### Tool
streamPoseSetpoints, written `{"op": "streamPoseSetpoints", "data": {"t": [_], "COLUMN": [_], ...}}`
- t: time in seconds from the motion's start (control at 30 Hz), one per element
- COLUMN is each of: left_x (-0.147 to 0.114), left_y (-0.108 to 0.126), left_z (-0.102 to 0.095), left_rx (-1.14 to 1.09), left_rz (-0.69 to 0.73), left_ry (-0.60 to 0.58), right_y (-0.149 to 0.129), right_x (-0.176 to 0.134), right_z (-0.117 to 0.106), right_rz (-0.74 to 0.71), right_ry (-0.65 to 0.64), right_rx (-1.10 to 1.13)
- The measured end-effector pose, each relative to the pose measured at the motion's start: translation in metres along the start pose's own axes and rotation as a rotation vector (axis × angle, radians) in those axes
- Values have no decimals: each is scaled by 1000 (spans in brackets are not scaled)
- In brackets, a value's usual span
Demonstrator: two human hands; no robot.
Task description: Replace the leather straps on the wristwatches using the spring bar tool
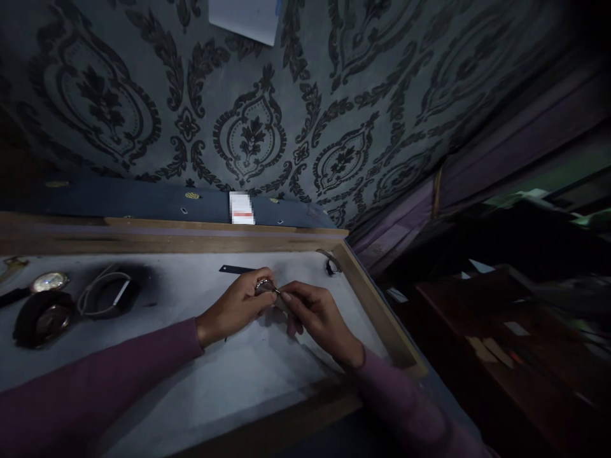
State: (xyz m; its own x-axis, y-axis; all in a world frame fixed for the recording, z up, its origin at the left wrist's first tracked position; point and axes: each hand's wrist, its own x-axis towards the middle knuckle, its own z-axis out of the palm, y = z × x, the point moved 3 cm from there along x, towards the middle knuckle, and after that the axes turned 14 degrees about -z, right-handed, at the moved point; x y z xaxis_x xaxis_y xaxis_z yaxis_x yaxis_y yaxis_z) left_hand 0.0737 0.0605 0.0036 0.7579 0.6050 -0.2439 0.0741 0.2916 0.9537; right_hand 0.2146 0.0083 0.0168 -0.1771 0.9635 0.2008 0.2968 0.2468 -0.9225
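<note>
My left hand [233, 308] is closed around a small wristwatch [262, 284], whose shiny metal case shows between thumb and forefinger. Close against it, my right hand [324, 321] pinches something small and thin at the watch's edge; its kind cannot be made out. Both hands meet above the white floor of a wood-rimmed tray [377, 312]. Just behind the left hand lies a dark flat strip [236, 270] with a hole at one end. Another watch [331, 266] rests in the tray's far right corner.
To the left are a gold-toned watch [50, 282], a dark-strapped watch [42, 321] and a looped grey strap [107, 292]. A small white packet [242, 208] leans behind the tray's back rim. Patterned cloth or wallpaper [251, 137] rises beyond. A reddish-brown table [458, 305] stands at right.
</note>
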Motion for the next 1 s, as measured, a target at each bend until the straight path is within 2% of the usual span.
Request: {"op": "streamPoseSetpoints", "data": {"t": [0.47, 0.73, 1.0], "left_x": [2, 3, 3], "left_y": [-3, -3, -5], "left_z": [-1, -1, 0], "left_rx": [-116, -175, -220], "left_rz": [-19, -72, -100], "left_ry": [-47, -50, -36], "right_y": [-4, -6, -4], "right_x": [0, -1, -4], "right_z": [-2, -3, -1], "right_rz": [-102, -231, -371], "right_ry": [-84, -122, -98], "right_rx": [-245, -439, -586]}}
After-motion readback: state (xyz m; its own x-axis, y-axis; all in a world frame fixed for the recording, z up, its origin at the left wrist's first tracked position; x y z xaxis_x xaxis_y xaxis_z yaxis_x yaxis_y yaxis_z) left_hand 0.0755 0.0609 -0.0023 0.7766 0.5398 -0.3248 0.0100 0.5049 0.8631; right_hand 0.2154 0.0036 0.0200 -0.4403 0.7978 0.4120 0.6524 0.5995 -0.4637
